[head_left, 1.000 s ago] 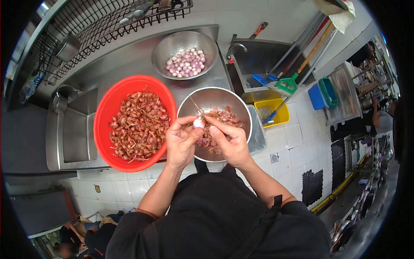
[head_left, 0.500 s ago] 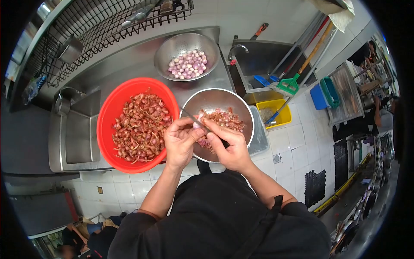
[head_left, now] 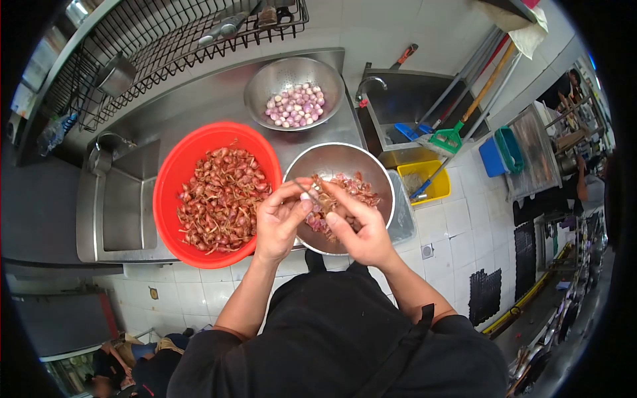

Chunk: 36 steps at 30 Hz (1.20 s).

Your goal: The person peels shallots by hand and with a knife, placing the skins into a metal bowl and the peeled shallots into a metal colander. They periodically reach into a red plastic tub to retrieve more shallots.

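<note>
Over the steel bowl (head_left: 388, 219), my left hand (head_left: 279, 222) pinches a partly peeled shallot (head_left: 306, 197) between thumb and fingertips. My right hand (head_left: 363, 232) holds a small knife (head_left: 313, 200), its thin blade crossing toward the shallot; the handle is mostly hidden in the palm. The thumb and forefinger of that hand are spread at the shallot's side, with loose skin near them. Reddish-brown peelings (head_left: 355, 189) lie in the bowl below. To the left, a red basin (head_left: 164, 215) is full of unpeeled shallots (head_left: 219, 199).
A perforated colander (head_left: 259, 83) with peeled shallots (head_left: 295, 106) stands at the back of the steel counter (head_left: 206, 113). Sinks lie left (head_left: 123, 205) and right (head_left: 415, 99). A yellow bin (head_left: 434, 182) and long-handled brushes (head_left: 446, 138) are at the right. Other people are at the edges.
The knife blade has swung and shows less of its length. My right thumb and forefinger have spread apart from the shallot. The view has shifted slightly.
</note>
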Tool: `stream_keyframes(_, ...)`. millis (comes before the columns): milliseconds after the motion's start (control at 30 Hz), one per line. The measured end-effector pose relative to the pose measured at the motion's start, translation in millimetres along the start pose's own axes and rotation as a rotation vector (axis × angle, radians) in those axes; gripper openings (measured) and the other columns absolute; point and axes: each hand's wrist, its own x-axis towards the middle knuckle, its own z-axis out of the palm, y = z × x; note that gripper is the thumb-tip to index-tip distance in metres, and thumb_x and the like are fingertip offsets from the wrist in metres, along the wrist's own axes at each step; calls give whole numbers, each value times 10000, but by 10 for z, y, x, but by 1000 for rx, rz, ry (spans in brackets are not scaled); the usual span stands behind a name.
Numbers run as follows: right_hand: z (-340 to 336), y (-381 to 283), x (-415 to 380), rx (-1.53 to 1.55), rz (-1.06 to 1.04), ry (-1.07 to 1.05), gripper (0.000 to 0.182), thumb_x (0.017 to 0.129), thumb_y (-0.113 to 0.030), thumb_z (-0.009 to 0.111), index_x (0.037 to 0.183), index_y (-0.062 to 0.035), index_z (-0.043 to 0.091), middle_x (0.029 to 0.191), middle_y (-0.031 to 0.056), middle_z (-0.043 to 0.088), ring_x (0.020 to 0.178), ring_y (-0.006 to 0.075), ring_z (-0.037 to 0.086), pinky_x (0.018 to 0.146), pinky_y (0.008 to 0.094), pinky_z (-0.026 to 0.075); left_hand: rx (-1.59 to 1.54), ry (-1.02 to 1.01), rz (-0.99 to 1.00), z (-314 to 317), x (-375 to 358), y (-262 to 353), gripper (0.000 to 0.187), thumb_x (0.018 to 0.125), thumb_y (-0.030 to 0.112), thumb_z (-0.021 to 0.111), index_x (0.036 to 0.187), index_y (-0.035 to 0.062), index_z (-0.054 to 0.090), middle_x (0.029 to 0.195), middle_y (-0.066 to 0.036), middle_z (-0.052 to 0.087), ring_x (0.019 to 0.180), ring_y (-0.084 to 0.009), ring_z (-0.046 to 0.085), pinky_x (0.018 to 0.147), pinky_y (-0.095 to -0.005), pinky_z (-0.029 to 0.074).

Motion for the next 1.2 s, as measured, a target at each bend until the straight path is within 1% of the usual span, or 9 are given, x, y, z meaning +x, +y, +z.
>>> stream_keyframes(133, 59, 98, 39, -80, -31, 14, 478, 925, -35, 603, 1386, 37, 501, 789, 31, 629, 754, 67, 553, 737, 234, 465, 77, -9, 21, 13, -21, 7, 304, 870, -116, 645, 1164, -42, 617, 1170, -96, 618, 1072, -169, 620, 939, -295, 516)
stream_keyframes(300, 46, 157, 93, 63, -62, 95, 322, 960, -87, 602, 1245, 62, 618, 1213, 162, 674, 1108, 156, 617, 957, 286, 472, 44, 22, 15, 18, -20, -3, 358, 885, -102, 633, 1233, -46, 571, 1192, -143, 637, 1104, -195, 629, 936, -313, 534)
stream_keyframes(567, -132, 555, 198, 112, 225, 201, 323, 996, -158, 580, 1222, 68, 626, 929, 89, 726, 832, 120, 644, 733, 290, 500, -227, 86, -174, -43, 70, -73, 267, 1005, 114, 536, 1231, -21, 583, 1199, -191, 649, 1061, -253, 661, 934, -353, 540)
stream_keyframes(667, -162, 733, 161, -125, 212, 146, 309, 996, -193, 548, 1152, 57, 641, 771, 134, 693, 664, 231, 645, 643, 381, 480, -230, 183, -240, -79, 145, -132, 251, 986, 78, 567, 1215, -24, 586, 1164, -178, 658, 1010, -224, 664, 902, -336, 539)
stream_keyframes(733, -202, 845, 135, -394, 221, 78, 299, 986, -216, 512, 948, 50, 644, 738, 250, 622, 682, 384, 633, 679, 457, 470, 370, 244, 123, 45, 372, -63, 252, 949, 18, 611, 1198, -16, 592, 1127, -152, 667, 969, -185, 654, 884, -325, 528)
stream_keyframes(833, -170, 933, 90, -474, 247, 81, 306, 1006, -226, 500, 960, 25, 667, 726, 191, 620, 703, 299, 621, 692, 406, 475, 1033, 181, 834, -70, 1131, 130, 256, 853, -19, 700, 1100, -24, 637, 1158, -164, 654, 1052, -250, 639, 901, -334, 512)
stream_keyframes(967, -184, 949, 130, -628, 120, 131, 260, 987, -214, 539, 979, 31, 628, 772, 207, 661, 717, 300, 667, 681, 394, 501, 1589, 236, 120, -448, 1519, 97, 535, 829, 222, 744, 1279, 0, 557, 1416, -263, 448, 1338, -425, 378, 1115, -470, 345)
stream_keyframes(1067, -191, 822, 109, -444, 153, 259, 285, 972, -186, 547, 1182, 3, 585, 878, 236, 691, 825, 381, 696, 755, 435, 515, 1476, 281, 313, -762, 1229, -15, 462, 841, 225, 727, 1217, -14, 605, 1333, -259, 529, 1259, -412, 482, 1062, -462, 399)
stream_keyframes(1200, -297, 1061, 30, -465, -78, 220, 343, 976, -147, 553, 1288, -12, 596, 1019, 214, 716, 971, 271, 696, 866, 359, 508, 1735, 353, 194, -1795, 864, -175, 117, 795, 47, 636, 850, -9, 723, 778, -189, 680, 715, -395, 668, 767, -470, 549)
